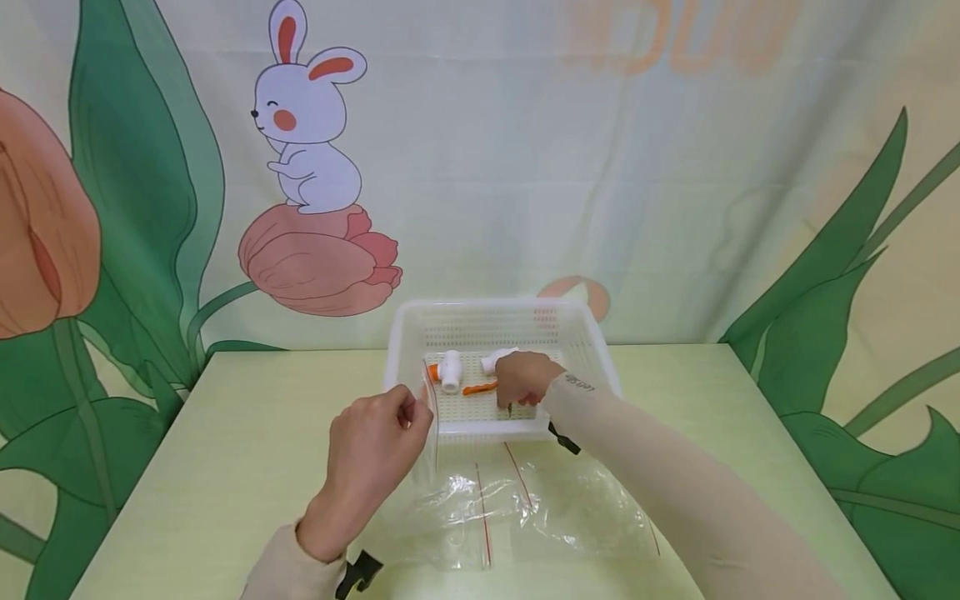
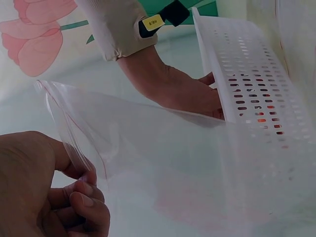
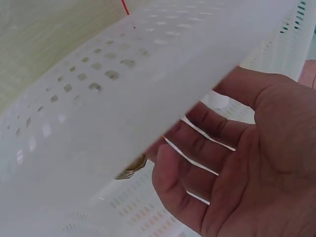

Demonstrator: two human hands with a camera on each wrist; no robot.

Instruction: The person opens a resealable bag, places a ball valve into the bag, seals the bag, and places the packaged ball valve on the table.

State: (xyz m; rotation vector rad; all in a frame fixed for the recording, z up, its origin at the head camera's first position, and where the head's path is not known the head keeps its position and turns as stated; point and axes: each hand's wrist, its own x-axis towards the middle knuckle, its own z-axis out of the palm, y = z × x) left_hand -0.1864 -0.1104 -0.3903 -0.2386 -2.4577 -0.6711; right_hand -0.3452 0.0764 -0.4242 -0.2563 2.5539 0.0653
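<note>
My left hand [image 1: 378, 446] pinches the top edge of a clear zip bag [image 2: 163, 163] with a red seal line; the bag hangs in front of the white basket [image 1: 495, 429]. My right hand [image 1: 528, 379] reaches down into that basket, fingers bent. Its fingertips are partly hidden behind the basket wall, so I cannot tell whether they grip anything. Close to them shows a small brass-coloured shiny piece [image 3: 132, 168]. Left of the right hand in the basket lie a white plastic fitting [image 1: 450, 371] with an orange end, another white piece [image 1: 491, 363] and a thin orange piece [image 1: 478, 389].
More clear zip bags [image 1: 457, 508] with red lines lie flat on the pale green table [image 1: 225, 467] in front of the basket. Behind the table hangs a printed cloth [image 1: 480, 167] with a rabbit and tulips. Black straps [image 1: 360, 575] hang at both wrists.
</note>
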